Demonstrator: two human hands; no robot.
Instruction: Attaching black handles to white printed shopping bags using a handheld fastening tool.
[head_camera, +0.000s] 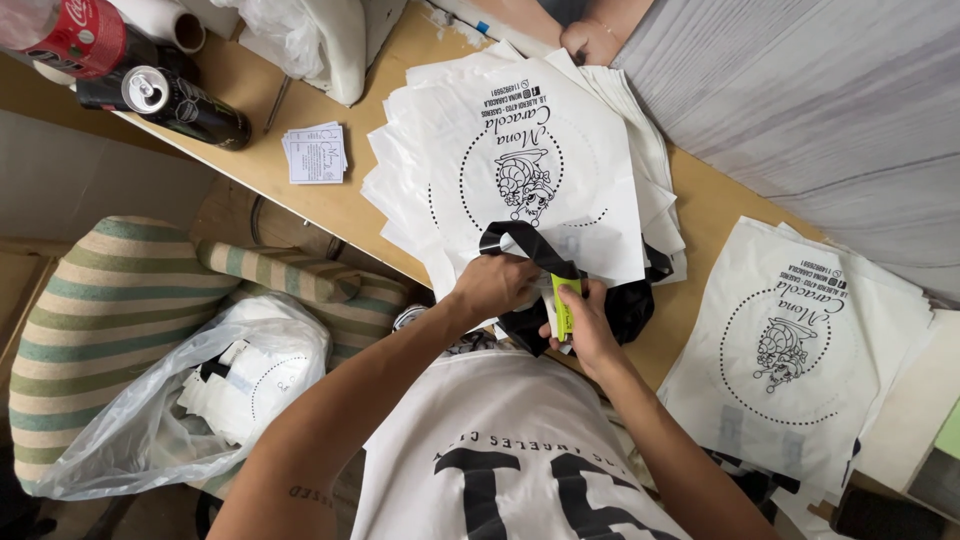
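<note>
Left hand (495, 285): closed on the black strap (530, 245), at frame centre.
Right hand (585, 325): gripped around a yellow-green tool (563, 305), just right of the strap.
Bag stack (540, 160): laid on the bench (320, 200), directly above both hands.
Hidden: tool's lower end was covered by fingers.

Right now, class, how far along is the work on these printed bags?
Done, it seems: the bag stack on the right. In hand: left hand holds a black handle strap; right hand grips a yellow-green tool. Left, probably: the centre pile.
</note>
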